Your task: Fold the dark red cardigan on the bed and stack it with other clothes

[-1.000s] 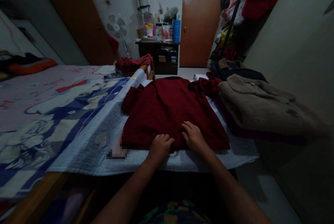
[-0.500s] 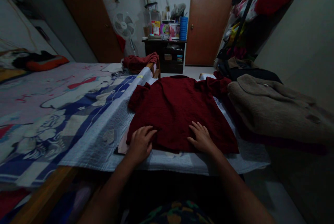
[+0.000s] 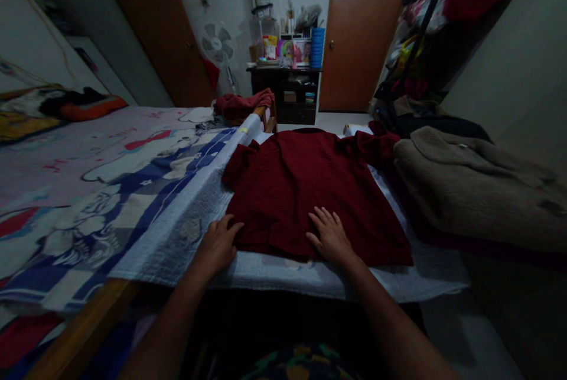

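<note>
Your dark red top [image 3: 283, 191] lies spread on the pale blue cloth [image 3: 172, 244] right in front of you, neckline at twelve o'clock and hem at six, which puts its lower edge within easy reach. Its sleeves stick out at ten and two, perhaps so the body can lie flat, though creases run down the middle. Your right hand [image 3: 332, 238] rests palm down near six, fingers spread and grasping nothing, seemingly to steady the fabric. Your left hand [image 3: 217, 244] is at eight, fingertips at the hem's corner; whether they pinch it or merely touch it, you can't tell from here. Farther out, the folded brown coat [image 3: 469, 185] sits at three, just beside the top, likely set there to leave you working room, with a dark garment [image 3: 438, 120] behind it at two. The patterned blanket [image 3: 128, 173] covers nine, and a reddish cloth [image 3: 243, 105] lies bunched toward eleven.
</note>
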The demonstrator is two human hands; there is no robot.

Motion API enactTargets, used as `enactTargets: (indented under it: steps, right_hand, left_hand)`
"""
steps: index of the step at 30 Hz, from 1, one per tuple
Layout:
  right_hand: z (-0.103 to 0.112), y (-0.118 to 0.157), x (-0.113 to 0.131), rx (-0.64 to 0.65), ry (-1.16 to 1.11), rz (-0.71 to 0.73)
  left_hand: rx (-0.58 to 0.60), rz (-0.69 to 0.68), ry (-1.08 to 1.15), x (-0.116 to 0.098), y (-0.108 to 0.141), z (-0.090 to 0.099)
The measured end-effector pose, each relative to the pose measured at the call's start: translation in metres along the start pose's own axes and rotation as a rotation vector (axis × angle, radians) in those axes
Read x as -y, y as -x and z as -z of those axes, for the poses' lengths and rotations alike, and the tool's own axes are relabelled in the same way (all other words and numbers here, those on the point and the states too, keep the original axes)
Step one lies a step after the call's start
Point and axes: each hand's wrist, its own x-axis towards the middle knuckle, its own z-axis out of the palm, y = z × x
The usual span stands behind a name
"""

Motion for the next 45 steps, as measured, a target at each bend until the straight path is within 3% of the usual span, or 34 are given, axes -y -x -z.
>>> enactTargets:
  steps: [3,6,11,13,18,21,25,28,32,40,45]
  right_hand:
    - [0.000,0.000,0.000,-0.011,0.002,0.000]
    - [-0.001,0.000,0.000,-0.018,-0.002,0.002]
    - [0.001,0.000,0.000,-0.003,-0.014,0.004]
    - [0.002,0.001,0.001,0.001,-0.007,0.004]
    - [0.004,0.001,0.003,0.012,0.011,0.008]
    - [0.003,0.001,0.003,0.022,0.016,0.005]
    - [0.002,0.001,0.004,0.014,0.020,-0.001]
    - [0.004,0.003,0.004,-0.002,0.010,0.009]
    - [0.007,0.004,0.003,-0.010,-0.047,0.007]
    - [0.024,0.018,0.004,0.042,-0.416,0.049]
    - [0.023,0.029,0.014,0.068,-0.331,0.108]
  left_hand:
    - [0.003,0.039,0.013,0.002,-0.001,0.004]
    - [-0.033,0.166,0.010,0.001,0.001,0.013]
    - [-0.196,0.244,-0.044,0.003,0.011,0.030]
    - [-0.203,0.224,-0.118,0.005,0.015,0.033]
    - [-0.085,0.160,-0.188,-0.002,0.019,0.027]
    - [-0.082,0.029,-0.075,-0.024,0.016,0.021]
    - [0.000,-0.293,0.227,-0.066,0.008,0.013]
    - [0.048,-0.404,0.328,-0.092,0.000,0.008]
    - [0.098,-0.432,0.336,-0.106,-0.015,0.004]
    - [0.157,-0.395,0.526,-0.099,-0.035,-0.003]
    - [0.211,-0.395,0.664,-0.095,-0.038,-0.004]
